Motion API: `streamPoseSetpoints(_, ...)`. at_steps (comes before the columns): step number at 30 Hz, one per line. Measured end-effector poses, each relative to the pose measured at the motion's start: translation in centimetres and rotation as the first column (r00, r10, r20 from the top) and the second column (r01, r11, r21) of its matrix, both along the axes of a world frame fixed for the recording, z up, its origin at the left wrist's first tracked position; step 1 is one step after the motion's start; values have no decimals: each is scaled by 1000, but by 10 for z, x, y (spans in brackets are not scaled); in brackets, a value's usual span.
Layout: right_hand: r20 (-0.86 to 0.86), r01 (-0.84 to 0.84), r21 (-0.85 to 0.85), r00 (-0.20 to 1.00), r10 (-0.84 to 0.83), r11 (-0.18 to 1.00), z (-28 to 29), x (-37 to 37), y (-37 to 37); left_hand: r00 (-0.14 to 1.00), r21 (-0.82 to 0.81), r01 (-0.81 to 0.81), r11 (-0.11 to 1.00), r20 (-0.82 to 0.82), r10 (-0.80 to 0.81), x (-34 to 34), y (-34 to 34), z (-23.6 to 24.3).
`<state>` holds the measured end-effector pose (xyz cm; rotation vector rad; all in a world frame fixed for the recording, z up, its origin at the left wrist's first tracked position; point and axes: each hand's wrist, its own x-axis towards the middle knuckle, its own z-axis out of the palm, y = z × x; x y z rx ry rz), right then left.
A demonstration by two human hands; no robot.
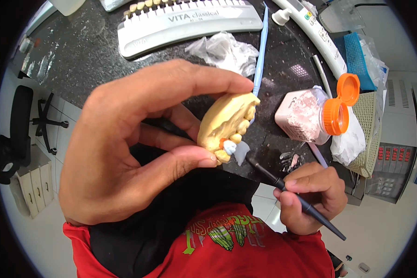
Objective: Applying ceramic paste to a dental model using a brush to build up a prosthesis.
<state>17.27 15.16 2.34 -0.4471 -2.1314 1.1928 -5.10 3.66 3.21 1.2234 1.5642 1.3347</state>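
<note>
A yellow plaster dental model [220,116] is held up in my left hand [125,143], pinched between thumb and fingertips. One tooth on it is pale blue-white [229,147], with an orange-red patch at its base. My right hand [312,194] grips a slim dark brush-like tool [306,204] like a pen. The tool's narrow tip points up and left, just right of the model. A flat pale grey piece [241,153] shows between tip and model; I cannot tell whether it touches either.
A shade guide [190,28] with tooth tabs lies at the back. Crumpled tissue [227,51] and a light blue stick [262,46] are in front of it. On the right stand a bottle of pink powder [303,116] with an open orange cap, a white handheld device [317,34] and a woven basket [366,139].
</note>
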Motion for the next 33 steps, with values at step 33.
streamPoseSetpoints(33, -179, -82, 61, 980, 91, 995, -4, -10, -5, 995, 97, 89, 991, -56, -84, -5, 0, -1)
